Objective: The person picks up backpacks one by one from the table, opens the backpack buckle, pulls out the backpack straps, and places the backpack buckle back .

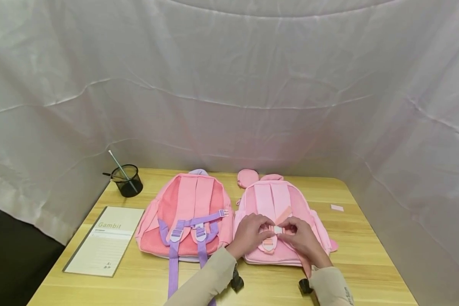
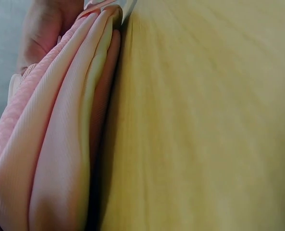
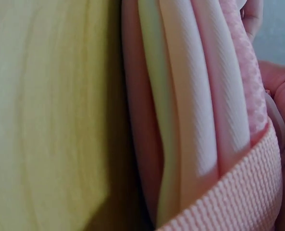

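A light pink backpack [image 1: 252,250] lies on the table with its strap side up. At its middle is a small white buckle [image 1: 278,230] on a peach strap. The left hand [image 1: 250,233] pinches the buckle's left side between thumb and finger. From the right, the right hand [image 1: 303,238] pinches its other side, so the two hands nearly meet. Both wrist views show the backpack's side edge [image 2: 65,130] close up; a peach webbing strap [image 3: 233,192] crosses the right wrist view. The fingertips hide parts of the buckle.
Left of it lies a coral backpack [image 1: 187,193] with purple straps [image 1: 174,272]. A notebook [image 1: 103,242] and a black mesh pen cup [image 1: 128,187] are farther left. A round pink pouch [image 1: 247,178] sits behind; a small pink block [image 1: 337,208] lies right. Grey curtains [image 1: 229,85] surround the table.
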Tool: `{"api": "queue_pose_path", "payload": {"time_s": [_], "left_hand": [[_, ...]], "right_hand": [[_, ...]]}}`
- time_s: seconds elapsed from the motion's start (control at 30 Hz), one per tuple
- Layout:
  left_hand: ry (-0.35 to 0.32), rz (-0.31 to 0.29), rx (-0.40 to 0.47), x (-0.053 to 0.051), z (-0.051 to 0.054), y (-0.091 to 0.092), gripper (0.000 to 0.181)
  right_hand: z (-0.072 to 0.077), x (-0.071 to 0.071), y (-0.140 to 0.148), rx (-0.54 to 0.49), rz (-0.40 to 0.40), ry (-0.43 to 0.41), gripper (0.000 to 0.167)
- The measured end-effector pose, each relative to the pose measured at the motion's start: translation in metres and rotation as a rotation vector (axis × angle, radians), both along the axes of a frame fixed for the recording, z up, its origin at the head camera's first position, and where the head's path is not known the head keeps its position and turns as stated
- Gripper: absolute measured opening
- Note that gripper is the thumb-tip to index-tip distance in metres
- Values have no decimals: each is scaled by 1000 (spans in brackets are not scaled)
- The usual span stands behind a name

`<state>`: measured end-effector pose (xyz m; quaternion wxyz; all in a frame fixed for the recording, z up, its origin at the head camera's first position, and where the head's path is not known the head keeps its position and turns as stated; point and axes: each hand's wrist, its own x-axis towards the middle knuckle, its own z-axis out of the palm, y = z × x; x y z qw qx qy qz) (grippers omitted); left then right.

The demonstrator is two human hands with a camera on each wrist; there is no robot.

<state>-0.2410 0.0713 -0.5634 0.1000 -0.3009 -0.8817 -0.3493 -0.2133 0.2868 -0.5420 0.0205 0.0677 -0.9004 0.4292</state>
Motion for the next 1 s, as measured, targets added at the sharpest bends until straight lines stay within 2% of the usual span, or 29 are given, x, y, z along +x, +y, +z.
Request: {"api": "queue_pose_path", "payload": {"time_s": [0.33, 0.7, 1.0], "left_hand": [[24, -13, 12, 0, 1, 0, 24], [22, -12, 3, 0, 0, 0, 22], [0, -18, 26, -1, -2, 0, 22]], "right_hand": [[-1, 1, 0, -14, 22, -20, 21], [0, 2, -1, -4, 57, 3, 22], [-2, 3, 3, -50, 47, -8, 22]]}}
